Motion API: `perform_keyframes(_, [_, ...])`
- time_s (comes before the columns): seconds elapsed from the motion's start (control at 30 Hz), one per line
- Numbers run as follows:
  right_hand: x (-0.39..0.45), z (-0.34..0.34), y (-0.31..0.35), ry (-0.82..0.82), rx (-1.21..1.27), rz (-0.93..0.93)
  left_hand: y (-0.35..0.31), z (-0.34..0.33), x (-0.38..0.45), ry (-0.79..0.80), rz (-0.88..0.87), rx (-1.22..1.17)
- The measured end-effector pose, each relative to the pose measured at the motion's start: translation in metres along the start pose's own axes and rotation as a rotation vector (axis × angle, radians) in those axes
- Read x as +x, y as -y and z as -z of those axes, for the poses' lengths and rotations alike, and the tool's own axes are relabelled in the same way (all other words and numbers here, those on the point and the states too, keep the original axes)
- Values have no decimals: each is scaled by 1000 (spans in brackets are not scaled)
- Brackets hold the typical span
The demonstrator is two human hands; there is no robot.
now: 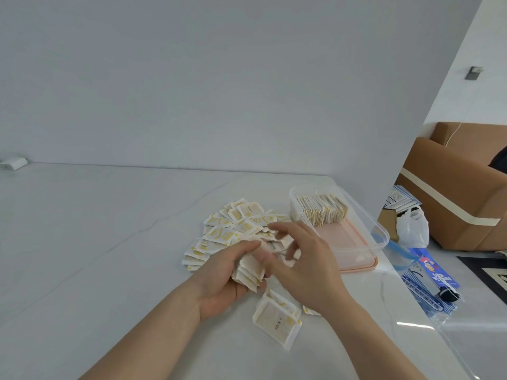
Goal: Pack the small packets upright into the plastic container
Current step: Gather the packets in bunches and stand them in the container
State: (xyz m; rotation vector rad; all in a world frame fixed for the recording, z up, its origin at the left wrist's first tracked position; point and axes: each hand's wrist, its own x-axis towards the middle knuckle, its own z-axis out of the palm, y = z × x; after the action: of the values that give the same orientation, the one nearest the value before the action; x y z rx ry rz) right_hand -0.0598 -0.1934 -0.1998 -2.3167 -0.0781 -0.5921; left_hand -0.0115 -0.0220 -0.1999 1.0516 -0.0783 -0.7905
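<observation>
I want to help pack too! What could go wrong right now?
The left hand grips a fanned bunch of packets, so some might slip out. The row of packets standing in the container has bare space beside it and could topple. The container sits near the table edge; a bump might push it off.

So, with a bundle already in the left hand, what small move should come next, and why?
Probably the right hand should add the packet it pinches to the stack of packets in the left hand's grip. The stack looks uneven, many loose packets lie on the table, and the plastic container has open room in front of its upright row.
</observation>
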Motion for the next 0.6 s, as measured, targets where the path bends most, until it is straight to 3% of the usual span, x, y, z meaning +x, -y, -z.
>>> perform_keyframes(0.13, [-4,2,2,312,-179,177,0,-4,-1,-60,-26,71])
perform_keyframes(0.2, [-5,-6,-2,302,-275,223,2,-4,-1,-58,-34,117])
perform_keyframes(0.33, [-2,-15,-9,167,-233,277,3,-3,-2,-17,-60,177])
perform_keyframes(0.6, [-2,-15,-7,141,-254,455,-1,5,0,45,-136,262])
